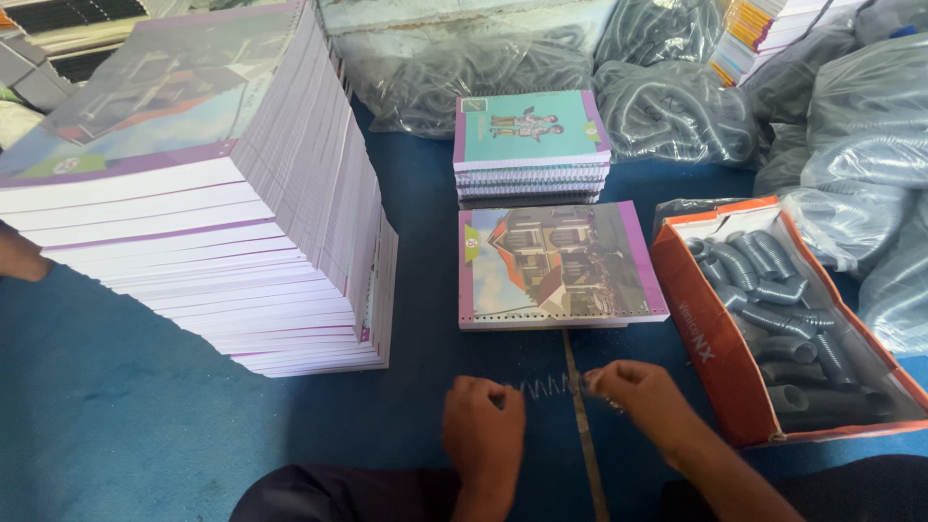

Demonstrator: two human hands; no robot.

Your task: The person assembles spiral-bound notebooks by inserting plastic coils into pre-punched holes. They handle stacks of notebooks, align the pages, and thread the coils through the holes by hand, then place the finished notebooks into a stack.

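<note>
My left hand (483, 425) and my right hand (643, 398) are low in the middle of the head view, each pinching one end of a thin wire spiral coil (548, 388) stretched between them over the blue mat. Just beyond the coil lies an unbound notebook (556, 261) with a purple-edged cover showing a house, its punched edge facing me. A thin metal rod (583, 425) lies on the mat under my right hand.
A tall leaning stack of unbound notebooks (242, 222) fills the left. A short pile of bound notebooks (532, 145) sits behind. An orange cardboard box (720, 353) of grey coils stands at right, with plastic bags of coils (860, 145) beyond. Another person's arm (19, 256) shows at far left.
</note>
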